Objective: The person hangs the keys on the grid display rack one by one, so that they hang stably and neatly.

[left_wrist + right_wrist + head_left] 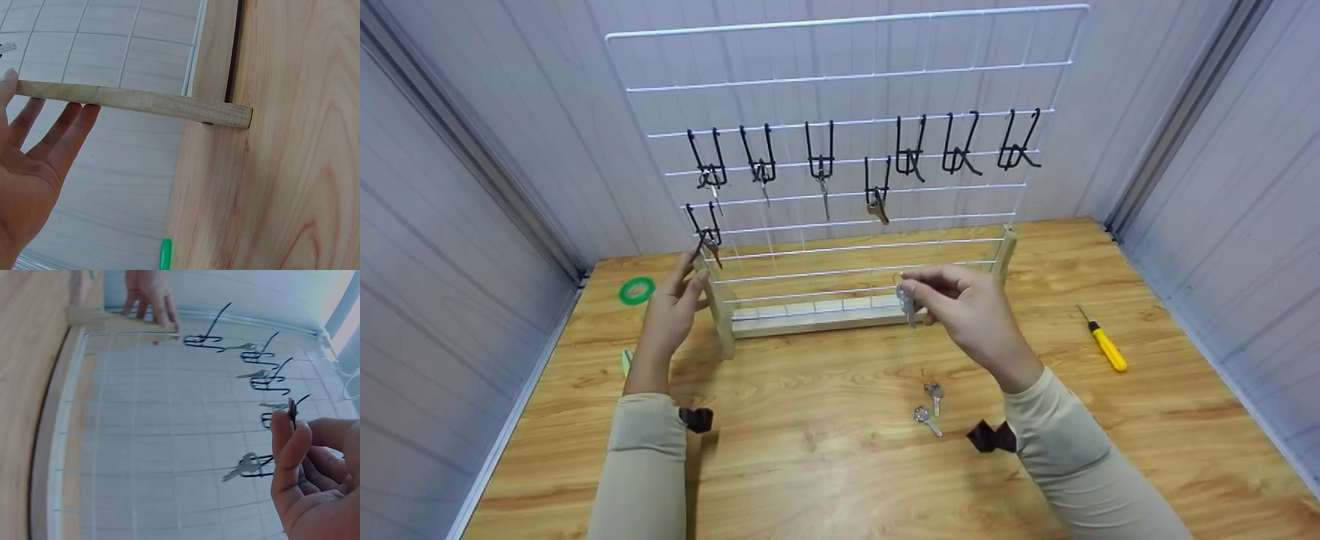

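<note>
My right hand (971, 311) pinches a silver key (908, 304) between thumb and fingertips, in front of the wire grid's lower right part. In the right wrist view the key (292, 412) shows edge-on above the fingertips. My left hand (669, 311) holds the rack's left wooden post (140, 100), thumb on one side and fingers against the other. Black hooks (823, 154) hang on the white wire grid (840, 79); several carry keys, among them a brassy key (877, 208). Three upper-right hooks (956, 154) carry none. Two loose silver keys (928, 421) lie on the table.
The grid stands on a wooden base (825, 316) near the table's back edge. A yellow-handled screwdriver (1106, 346) lies at right. A green tape roll (637, 291) and a pale green object (627, 361) lie at left. Ribbed panels (1245, 172) enclose the sides.
</note>
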`<state>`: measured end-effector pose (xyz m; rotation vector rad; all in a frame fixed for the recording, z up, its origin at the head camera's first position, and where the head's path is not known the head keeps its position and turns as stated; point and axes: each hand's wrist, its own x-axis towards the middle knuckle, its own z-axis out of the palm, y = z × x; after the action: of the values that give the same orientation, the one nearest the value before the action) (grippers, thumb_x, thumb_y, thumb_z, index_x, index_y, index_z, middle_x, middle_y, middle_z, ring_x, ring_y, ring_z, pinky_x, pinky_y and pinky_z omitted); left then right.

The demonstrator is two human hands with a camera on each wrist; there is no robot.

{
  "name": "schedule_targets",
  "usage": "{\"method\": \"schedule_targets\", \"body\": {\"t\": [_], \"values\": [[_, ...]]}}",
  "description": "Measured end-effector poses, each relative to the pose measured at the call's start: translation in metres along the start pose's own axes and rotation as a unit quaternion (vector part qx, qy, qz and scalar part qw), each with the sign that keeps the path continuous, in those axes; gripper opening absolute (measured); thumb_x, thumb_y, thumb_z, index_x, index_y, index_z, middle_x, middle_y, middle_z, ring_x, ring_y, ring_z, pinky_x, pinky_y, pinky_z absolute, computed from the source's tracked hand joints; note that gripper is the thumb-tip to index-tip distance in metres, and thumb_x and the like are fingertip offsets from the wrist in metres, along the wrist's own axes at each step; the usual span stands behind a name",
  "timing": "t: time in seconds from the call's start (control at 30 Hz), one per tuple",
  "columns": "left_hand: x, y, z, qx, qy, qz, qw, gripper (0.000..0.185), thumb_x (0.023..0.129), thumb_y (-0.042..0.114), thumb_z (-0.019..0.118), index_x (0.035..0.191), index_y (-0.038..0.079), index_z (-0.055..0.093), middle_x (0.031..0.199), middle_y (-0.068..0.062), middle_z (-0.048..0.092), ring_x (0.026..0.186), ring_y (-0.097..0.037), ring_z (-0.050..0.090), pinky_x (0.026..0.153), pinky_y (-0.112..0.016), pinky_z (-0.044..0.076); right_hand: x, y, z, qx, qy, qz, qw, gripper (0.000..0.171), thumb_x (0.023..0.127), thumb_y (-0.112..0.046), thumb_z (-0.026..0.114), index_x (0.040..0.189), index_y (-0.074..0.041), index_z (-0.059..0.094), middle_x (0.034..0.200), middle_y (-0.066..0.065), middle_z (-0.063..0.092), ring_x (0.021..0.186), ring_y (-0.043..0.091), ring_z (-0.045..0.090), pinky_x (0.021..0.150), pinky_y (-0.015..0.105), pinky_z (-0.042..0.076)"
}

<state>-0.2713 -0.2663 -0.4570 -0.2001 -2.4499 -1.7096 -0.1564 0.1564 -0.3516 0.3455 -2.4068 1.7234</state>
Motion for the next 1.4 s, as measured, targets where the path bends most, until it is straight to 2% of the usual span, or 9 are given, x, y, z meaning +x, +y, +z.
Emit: {"method": "schedule_targets", "body": {"t": [0.2,0.33,0.57,0.8,1.07,1.27,1.4], "values": [[-0.001,0.001,0.000,0.005,-0.002,0.002,1.0000,0.062,0.112,0.044,0.053,0.169,0.032,0.032,0.175,-0.017,0.033,0.156,-0.037,0.046,0.112,-0.051,0.059,0.006,-0.022,-0.006,0.047,0.049,-0.033,0.997,0.020,0.102,-0.007,0.073,0.119,0.001,0.079,0.097,0.008,0.079,0.073,0.013,0.068,0.063,0.021,0.062],[-0.001,0.002,0.000,0.001,-0.003,0.002,1.0000,0.062,0.112,0.045,0.054,0.169,0.033,0.033,0.175,-0.016,0.033,0.155,-0.037,0.047,0.112,-0.052,0.058,0.012,-0.031,-0.009,0.080,0.070,-0.051,0.993,0.018,0.102,-0.005,0.071,0.118,0.001,0.078,0.094,0.003,0.078,0.073,0.013,0.068,0.061,0.022,0.062],[-0.001,0.002,0.001,0.002,0.000,-0.003,1.0000,0.064,0.112,0.045,0.054,0.170,0.031,0.032,0.174,-0.018,0.033,0.155,-0.037,0.048,0.111,-0.049,0.059,0.023,-0.041,-0.010,0.123,0.104,-0.070,0.985,0.016,0.102,-0.005,0.072,0.117,-0.001,0.077,0.094,0.004,0.079,0.077,0.014,0.072,0.062,0.023,0.062],[0.001,0.000,0.001,0.001,-0.004,-0.006,1.0000,0.063,0.111,0.047,0.053,0.169,0.033,0.032,0.176,-0.013,0.032,0.155,-0.036,0.048,0.111,-0.049,0.059,0.034,-0.043,-0.011,0.140,0.130,-0.083,0.978,0.019,0.102,-0.009,0.073,0.117,0.001,0.075,0.097,0.003,0.080,0.077,0.013,0.072,0.063,0.022,0.063],[0.000,0.002,0.001,-0.001,-0.003,-0.004,1.0000,0.065,0.112,0.046,0.053,0.170,0.030,0.030,0.176,-0.014,0.033,0.156,-0.037,0.047,0.112,-0.051,0.058,0.045,-0.046,-0.010,0.180,0.138,-0.085,0.970,0.018,0.101,-0.008,0.074,0.117,0.001,0.071,0.098,0.003,0.080,0.077,0.014,0.073,0.063,0.023,0.065],[0.000,0.002,0.001,-0.003,0.000,-0.001,1.0000,0.062,0.113,0.043,0.052,0.170,0.029,0.033,0.175,-0.013,0.034,0.155,-0.037,0.047,0.111,-0.053,0.059,0.051,-0.043,-0.009,0.183,0.135,-0.078,0.971,0.016,0.101,-0.004,0.072,0.116,0.001,0.071,0.097,0.001,0.079,0.077,0.014,0.075,0.065,0.027,0.067],[0.000,0.003,0.001,-0.002,0.003,-0.002,1.0000,0.061,0.113,0.042,0.052,0.169,0.029,0.033,0.175,-0.015,0.035,0.155,-0.039,0.048,0.111,-0.054,0.059,0.052,-0.041,-0.010,0.173,0.124,-0.062,0.975,0.024,0.103,-0.006,0.070,0.126,0.002,0.068,0.115,0.010,0.078,0.096,0.018,0.077,0.075,0.028,0.069]]}}
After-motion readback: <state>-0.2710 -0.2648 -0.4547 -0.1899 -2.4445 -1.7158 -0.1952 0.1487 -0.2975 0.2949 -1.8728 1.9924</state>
